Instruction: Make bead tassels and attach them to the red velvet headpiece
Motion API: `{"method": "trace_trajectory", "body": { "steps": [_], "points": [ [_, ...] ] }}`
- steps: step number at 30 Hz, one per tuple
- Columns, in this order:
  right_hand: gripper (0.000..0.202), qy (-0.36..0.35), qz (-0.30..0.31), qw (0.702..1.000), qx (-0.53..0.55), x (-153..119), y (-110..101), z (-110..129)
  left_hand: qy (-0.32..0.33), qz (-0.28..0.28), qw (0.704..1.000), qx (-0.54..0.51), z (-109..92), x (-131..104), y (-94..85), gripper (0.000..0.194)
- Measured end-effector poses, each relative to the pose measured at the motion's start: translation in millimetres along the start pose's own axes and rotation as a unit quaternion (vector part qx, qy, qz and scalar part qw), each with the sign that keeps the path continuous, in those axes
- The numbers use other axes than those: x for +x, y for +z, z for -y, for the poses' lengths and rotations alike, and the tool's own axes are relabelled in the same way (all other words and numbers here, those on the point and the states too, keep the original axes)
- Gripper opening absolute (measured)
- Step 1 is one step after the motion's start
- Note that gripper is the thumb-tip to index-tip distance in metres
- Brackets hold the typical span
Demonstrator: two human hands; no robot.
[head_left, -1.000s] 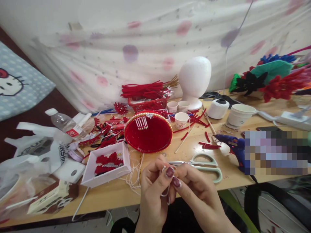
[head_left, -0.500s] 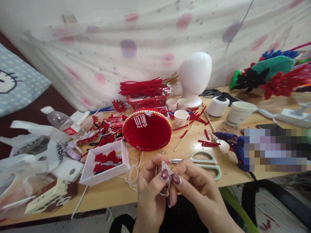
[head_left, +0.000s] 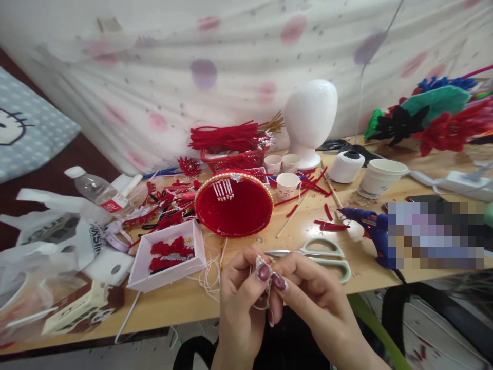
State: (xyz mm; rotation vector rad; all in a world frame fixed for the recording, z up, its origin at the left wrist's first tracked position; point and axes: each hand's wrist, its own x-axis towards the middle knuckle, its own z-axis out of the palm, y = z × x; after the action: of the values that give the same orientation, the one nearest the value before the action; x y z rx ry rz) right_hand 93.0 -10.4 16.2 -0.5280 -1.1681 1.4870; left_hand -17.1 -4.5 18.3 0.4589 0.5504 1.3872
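My left hand (head_left: 242, 288) and my right hand (head_left: 308, 293) meet at the table's front edge, thumbs side by side. Between their fingertips they pinch a small white beaded piece (head_left: 261, 261), mostly covered by the fingers. A thin white thread loops below it. Just beyond the hands stands a red velvet hat-like piece (head_left: 239, 216), edged with gold and pearl beads, with short bead strands hanging inside. Scissors (head_left: 323, 247) with pale green handles lie beside my right hand. Left of the hands is a white box (head_left: 167, 280) of red and silver ornaments.
Behind stand a white foam head (head_left: 311, 115), a red basket (head_left: 231, 160), paper cups (head_left: 288, 186) and a thread spool (head_left: 346, 167). A blue glue gun (head_left: 370, 223) lies right. Plastic bags (head_left: 57, 221) and a bottle (head_left: 96, 190) are left.
Both hands keep their pinch on the beaded piece, with only slight finger movement. The thumbs now cover more of it. The view has shifted very slightly.
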Motion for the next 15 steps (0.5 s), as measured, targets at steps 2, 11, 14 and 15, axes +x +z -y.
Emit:
{"method": "trace_trajectory", "body": {
  "steps": [2,11,14,15],
  "points": [
    [0.018,0.000,0.001,1.000,-0.009,1.0,-0.1,1.0,-0.003,0.003,1.000,0.002,-0.2,-0.2,-0.5,0.018],
    [0.021,-0.020,-0.017,0.998,-0.048,-2.3,3.0,1.2,0.003,-0.019,1.000,0.014,-1.2,-0.1,2.5,0.025],
    [0.021,-0.012,-0.023,0.998,-0.065,-2.5,2.7,0.6,0.002,-0.012,1.000,0.019,-1.5,0.3,2.3,0.027],
    [0.021,-0.009,-0.024,0.997,-0.070,-2.4,2.3,0.4,0.002,-0.011,1.000,0.022,-1.6,0.7,2.2,0.028]
  ]
}}
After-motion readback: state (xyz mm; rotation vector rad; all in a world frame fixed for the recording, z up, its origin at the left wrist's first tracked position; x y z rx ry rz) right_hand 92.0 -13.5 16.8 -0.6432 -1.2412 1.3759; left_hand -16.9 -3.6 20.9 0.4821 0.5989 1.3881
